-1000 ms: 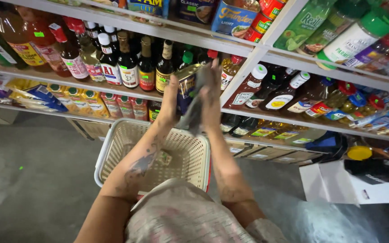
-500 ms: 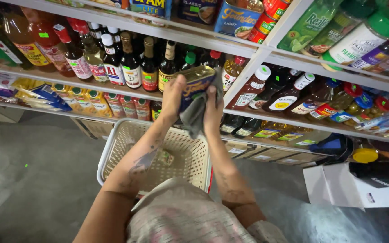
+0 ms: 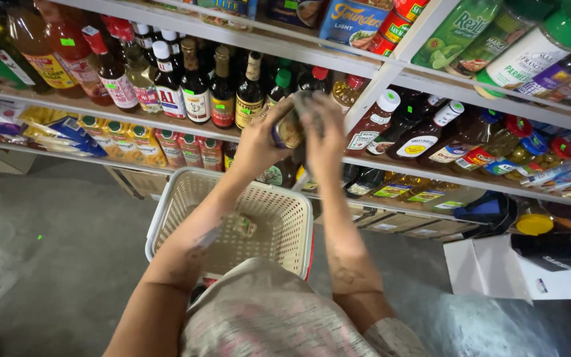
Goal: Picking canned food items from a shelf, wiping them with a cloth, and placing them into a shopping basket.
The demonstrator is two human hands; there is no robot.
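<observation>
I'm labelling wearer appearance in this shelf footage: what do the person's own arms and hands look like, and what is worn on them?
Both forearms are bare, with no gloves or watch visible. The left forearm carries dark tattoo-like markings, and the right forearm has a smaller dark mark. The left hand and right hand are bare; whether rings are worn is too blurred to tell. A pale patterned garment covers the body below.

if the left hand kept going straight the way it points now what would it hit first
Probably the dark glass sauce bottles on the middle shelf: the left hand, holding a small can, points up toward them. Depth is unclear.
</observation>
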